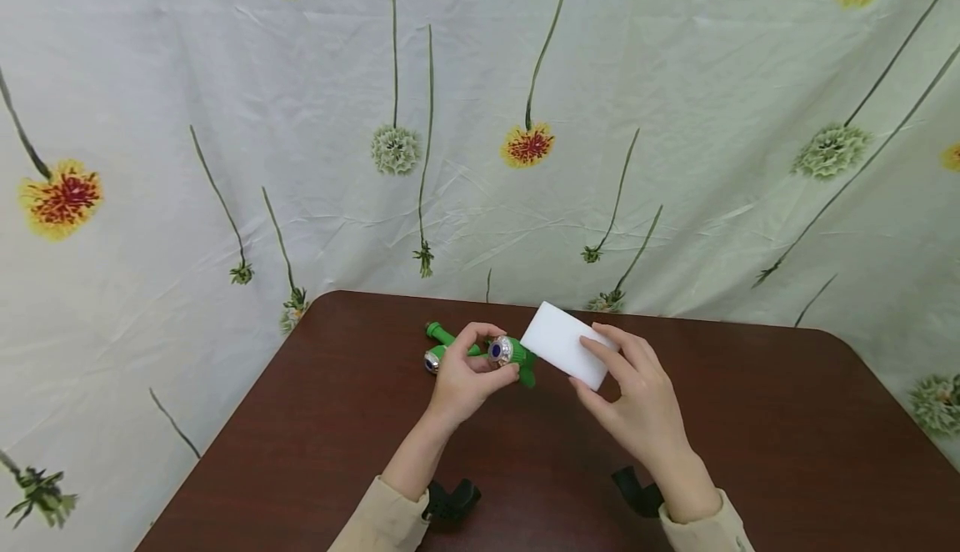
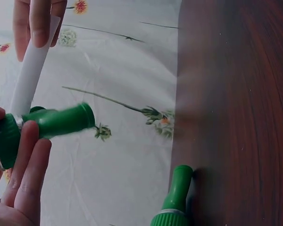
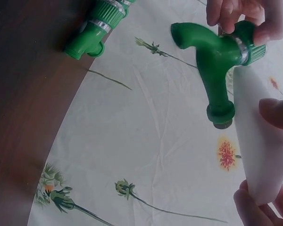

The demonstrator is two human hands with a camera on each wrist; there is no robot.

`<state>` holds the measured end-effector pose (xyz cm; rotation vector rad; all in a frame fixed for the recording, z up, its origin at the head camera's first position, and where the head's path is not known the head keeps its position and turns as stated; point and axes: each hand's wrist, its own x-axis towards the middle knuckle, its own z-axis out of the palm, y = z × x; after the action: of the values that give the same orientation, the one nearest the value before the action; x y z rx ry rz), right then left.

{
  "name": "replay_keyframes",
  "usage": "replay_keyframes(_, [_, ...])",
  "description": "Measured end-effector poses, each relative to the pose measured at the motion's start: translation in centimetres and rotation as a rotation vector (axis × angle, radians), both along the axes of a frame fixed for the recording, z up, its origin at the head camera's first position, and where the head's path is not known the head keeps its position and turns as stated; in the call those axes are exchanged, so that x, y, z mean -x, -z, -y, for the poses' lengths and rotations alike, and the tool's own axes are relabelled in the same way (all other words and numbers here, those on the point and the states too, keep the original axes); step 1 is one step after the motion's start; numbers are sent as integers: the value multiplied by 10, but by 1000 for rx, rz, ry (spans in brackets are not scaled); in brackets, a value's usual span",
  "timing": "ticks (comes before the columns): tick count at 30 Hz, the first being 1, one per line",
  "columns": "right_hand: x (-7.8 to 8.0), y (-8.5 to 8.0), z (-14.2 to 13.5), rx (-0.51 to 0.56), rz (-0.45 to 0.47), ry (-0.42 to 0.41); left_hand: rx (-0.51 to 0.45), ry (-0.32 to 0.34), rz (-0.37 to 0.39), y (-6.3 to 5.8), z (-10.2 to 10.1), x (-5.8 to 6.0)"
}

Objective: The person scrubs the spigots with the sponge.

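Observation:
A green plastic tap [image 3: 212, 59] with a silver-ringed knob is held by my left hand [image 1: 467, 377], the thumb and fingers pinching the knob end. My right hand [image 1: 637, 389] grips a white foam sponge block [image 1: 566, 342] between thumb and fingers. In the right wrist view the sponge's edge lies against or very near the tap's knob end; whether they touch I cannot tell. Behind my left hand a second green tap [image 1: 437, 333] lies on the table, partly hidden by the fingers. It also shows at the lower edge of the left wrist view.
The dark brown wooden table [image 1: 750, 419] spreads beneath both hands. Beyond its far edge hangs a white cloth [image 1: 480, 227] printed with flowers. Black wrist mounts [image 1: 453, 500] sit beside the cuffs of the beige sleeves [image 1: 386, 514].

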<state>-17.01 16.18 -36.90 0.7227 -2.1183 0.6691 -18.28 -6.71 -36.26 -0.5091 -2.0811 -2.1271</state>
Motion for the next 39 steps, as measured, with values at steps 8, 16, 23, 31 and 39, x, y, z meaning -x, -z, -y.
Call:
replay_keyframes(8, [-1, -3, 0, 66, -32, 31, -35, -50, 17, 18, 1, 13])
replay_keyframes(16, [0, -2, 0, 63, -1, 51, -74, -48, -72, 25, 1, 18])
replay_keyframes(23, [-2, -3, 1, 138, 10, 55, -62, -18, -102, 27, 1, 19])
replay_keyframes(31, [-3, -5, 3, 94, 27, 65, -89, 11, -79, 22, 1, 17])
replay_keyframes(39, [-4, -3, 4, 143, 105, -63, -49, -10, -87, 1, -1, 2])
